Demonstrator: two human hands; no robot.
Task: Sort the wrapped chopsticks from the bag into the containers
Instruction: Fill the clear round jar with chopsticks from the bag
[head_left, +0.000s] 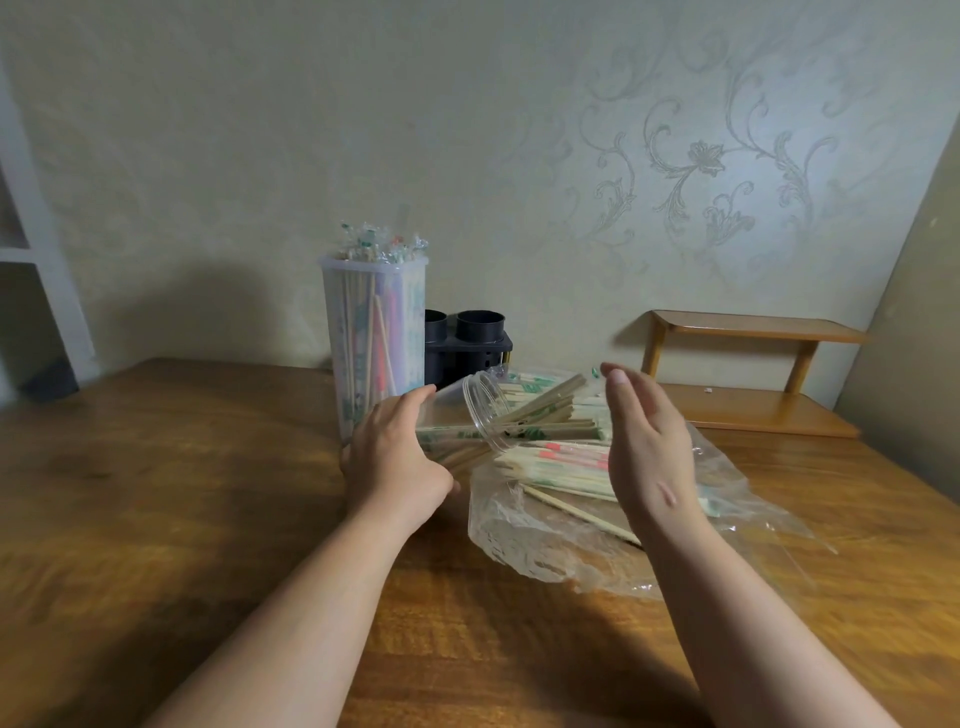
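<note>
My left hand (396, 460) grips a clear round jar (470, 415) that lies tipped on its side, mouth toward the right, with green-printed wrapped chopsticks (540, 428) sticking out of it. My right hand (644, 441) hovers flat and open just right of those chopsticks, fingers straight, holding nothing. Under it lies a clear plastic bag (545, 540) on the wooden table (182, 493), with red-marked wrapped chopsticks (561, 462) on it. A tall clear container (374, 332) packed with wrapped chopsticks stands upright behind my left hand.
A black holder with two round cups (467, 338) stands behind the tall container by the wall. A small wooden shelf (753, 374) sits at the back right. A white shelf unit (31, 270) is at the far left.
</note>
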